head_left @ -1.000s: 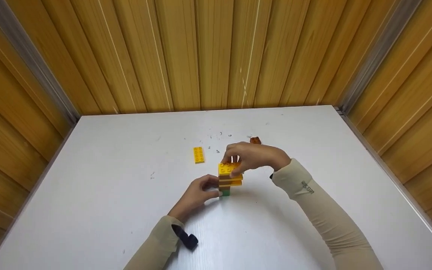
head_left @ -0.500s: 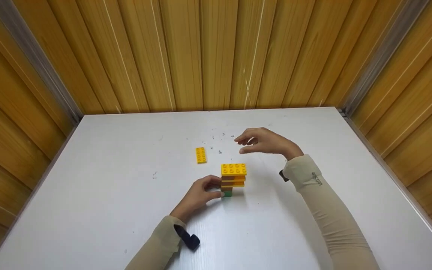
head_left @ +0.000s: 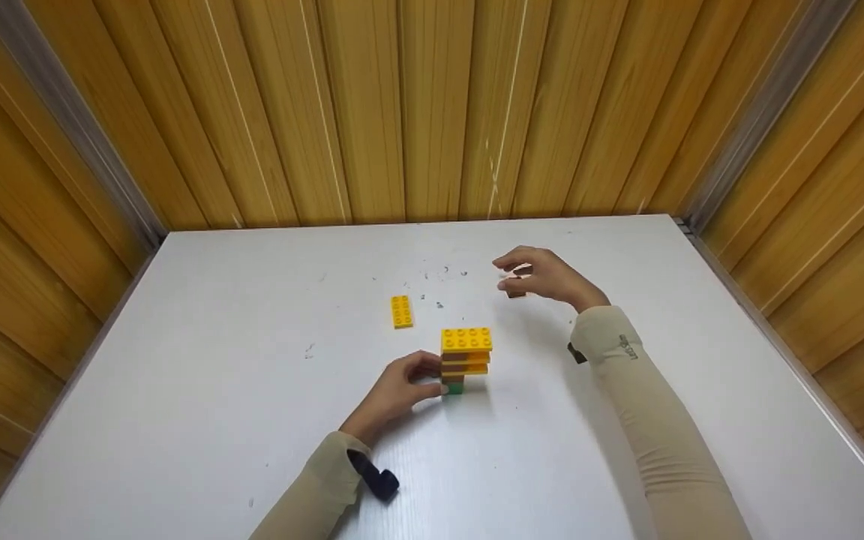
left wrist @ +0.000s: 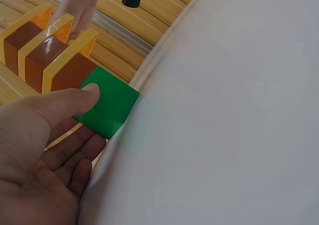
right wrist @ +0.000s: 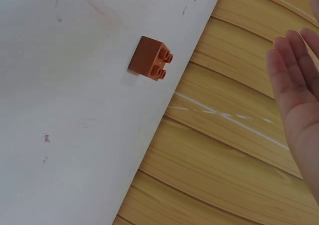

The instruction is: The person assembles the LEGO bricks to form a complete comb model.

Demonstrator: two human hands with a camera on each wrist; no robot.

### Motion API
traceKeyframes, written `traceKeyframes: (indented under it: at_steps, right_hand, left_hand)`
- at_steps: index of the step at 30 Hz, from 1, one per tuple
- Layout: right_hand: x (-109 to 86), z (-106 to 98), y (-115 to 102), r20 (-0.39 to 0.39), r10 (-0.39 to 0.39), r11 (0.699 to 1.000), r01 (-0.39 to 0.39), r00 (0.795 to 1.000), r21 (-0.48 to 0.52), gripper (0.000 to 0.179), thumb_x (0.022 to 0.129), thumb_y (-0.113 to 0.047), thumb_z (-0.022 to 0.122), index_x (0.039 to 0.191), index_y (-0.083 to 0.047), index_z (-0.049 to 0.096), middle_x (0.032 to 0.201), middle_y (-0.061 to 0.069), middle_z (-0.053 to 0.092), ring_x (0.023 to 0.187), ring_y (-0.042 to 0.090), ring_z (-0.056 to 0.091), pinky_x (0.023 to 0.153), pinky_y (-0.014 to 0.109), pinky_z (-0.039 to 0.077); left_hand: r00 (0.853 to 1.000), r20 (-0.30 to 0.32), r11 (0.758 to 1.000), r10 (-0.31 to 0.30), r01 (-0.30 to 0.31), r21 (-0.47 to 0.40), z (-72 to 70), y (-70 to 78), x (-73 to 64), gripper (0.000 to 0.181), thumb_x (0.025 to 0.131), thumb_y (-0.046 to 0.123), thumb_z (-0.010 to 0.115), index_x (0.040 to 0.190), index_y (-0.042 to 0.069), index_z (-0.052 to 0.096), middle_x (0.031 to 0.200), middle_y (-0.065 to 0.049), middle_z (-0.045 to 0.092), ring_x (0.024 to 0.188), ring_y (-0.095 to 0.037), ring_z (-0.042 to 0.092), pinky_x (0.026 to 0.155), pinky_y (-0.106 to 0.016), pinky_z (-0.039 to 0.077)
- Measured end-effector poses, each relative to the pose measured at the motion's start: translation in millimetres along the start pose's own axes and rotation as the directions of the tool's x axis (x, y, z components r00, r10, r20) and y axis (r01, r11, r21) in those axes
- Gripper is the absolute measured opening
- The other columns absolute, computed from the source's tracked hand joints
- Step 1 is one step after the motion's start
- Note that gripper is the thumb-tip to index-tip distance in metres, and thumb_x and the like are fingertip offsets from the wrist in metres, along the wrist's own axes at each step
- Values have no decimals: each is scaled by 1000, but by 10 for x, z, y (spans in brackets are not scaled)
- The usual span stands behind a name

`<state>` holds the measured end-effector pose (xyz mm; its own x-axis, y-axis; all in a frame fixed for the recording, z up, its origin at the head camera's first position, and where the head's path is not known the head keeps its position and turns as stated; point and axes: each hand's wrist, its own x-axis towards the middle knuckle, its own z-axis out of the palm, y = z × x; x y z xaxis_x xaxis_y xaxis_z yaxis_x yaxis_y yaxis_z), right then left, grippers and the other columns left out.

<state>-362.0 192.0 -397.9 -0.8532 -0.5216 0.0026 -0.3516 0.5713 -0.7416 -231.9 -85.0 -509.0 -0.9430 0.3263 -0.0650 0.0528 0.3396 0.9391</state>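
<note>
A tower of toy bricks [head_left: 466,340] stands upright on the table. Its base is a green brick [left wrist: 112,103], with brown bricks and yellow plates alternating above and a yellow plate on top. The left hand [head_left: 402,384] holds the green brick, thumb pressed on one side and fingers curled behind it. Over the far right part of the table, the right hand [head_left: 548,279] has its fingers extended. A loose brown brick [right wrist: 145,56] lies below it, apart from the fingers in the right wrist view and partly hidden by them in the head view.
Behind and left of the tower lies a loose yellow plate [head_left: 401,311] with studs. Small dark marks dot the white table [head_left: 252,337]. Wood-panelled walls [head_left: 432,112] rise along its back and sides.
The right hand has let go of the tower's top yellow plate and moved away, back and to the right, to the brown brick. The left hand keeps its hold on the base.
</note>
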Motion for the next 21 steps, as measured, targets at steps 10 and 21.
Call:
traceKeyframes:
  at_steps: [10,21]
  right_hand:
    - [39,-15,294,-65,87,996,-89,994,-25,46,88,-11,69,131,-2,56,134,19,54,128,36,47,109,47,38]
    - [54,44,527,-53,193,980,-195,980,-27,51,91,-13,65,138,-2,48,144,19,46,134,37,42,110,49,37]
  left_hand:
    - [1000,8,1000,24,-24,-2,-31,14,-17,35,84,19,73,117,14,62,116,-3,65,107,-19,61,101,-39,46]
    - [999,6,999,50,-50,-20,-26,-8,-42,35,84,17,73,117,13,62,116,-5,65,108,-20,61,101,-40,46]
